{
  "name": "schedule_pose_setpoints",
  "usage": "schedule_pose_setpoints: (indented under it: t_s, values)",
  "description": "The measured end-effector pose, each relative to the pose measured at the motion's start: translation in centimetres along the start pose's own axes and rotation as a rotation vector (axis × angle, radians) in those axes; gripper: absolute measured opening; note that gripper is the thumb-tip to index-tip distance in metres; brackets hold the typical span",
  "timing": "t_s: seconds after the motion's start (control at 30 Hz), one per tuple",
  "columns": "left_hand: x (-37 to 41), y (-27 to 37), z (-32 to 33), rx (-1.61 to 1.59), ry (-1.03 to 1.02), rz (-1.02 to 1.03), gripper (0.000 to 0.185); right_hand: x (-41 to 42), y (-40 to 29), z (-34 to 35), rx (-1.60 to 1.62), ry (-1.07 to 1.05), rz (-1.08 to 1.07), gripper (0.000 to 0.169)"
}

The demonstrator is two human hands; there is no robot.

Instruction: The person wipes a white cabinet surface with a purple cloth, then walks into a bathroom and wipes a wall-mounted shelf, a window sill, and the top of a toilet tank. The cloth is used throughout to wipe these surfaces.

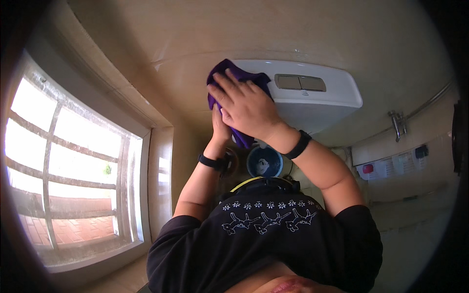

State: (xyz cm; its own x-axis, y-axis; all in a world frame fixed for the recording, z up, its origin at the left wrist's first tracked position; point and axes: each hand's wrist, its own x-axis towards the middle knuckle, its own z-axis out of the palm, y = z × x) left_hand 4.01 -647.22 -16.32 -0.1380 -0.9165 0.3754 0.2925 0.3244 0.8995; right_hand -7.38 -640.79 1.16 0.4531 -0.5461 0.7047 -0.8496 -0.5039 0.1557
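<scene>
A purple cloth lies bunched over the left end of a white toilet cistern. Across the top of the cloth, my right hand presses down with its fingers spread over the fabric. My left hand holds the cloth from the near left side, below the right hand; most of its fingers are hidden. A double flush button is set in the cistern lid, to the right of the cloth.
A blue bucket with something whitish inside stands below my forearms. Left is a barred window. On the right wall are a metal tap and a white rack holding small items.
</scene>
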Motion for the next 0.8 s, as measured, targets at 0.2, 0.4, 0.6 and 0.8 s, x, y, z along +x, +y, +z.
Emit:
schedule_pose_setpoints:
  t_s: [0.2, 0.4, 0.6, 0.8]
  values:
    - [-3.6, -1.9, 0.7, 0.418, -0.005, 0.166, 0.052, -4.0, -1.0, 3.1, -0.255, 0.045, -0.120, 0.045]
    - [-7.5, -7.3, -2.5, 0.664, -0.178, 0.033, 0.050, -8.2, 0.0, 4.3, 0.751, -0.717, 0.369, 0.034]
    - [-10.4, -3.7, 3.6, 0.887, 0.006, -0.160, 0.030, -16.7, 2.3, 5.6, 0.767, -0.526, 0.318, 0.039]
    - [-13.2, -2.4, 7.5, 0.949, -0.065, -0.093, 0.040, -23.4, 6.1, 3.9, 0.706, -0.493, 0.326, 0.037]
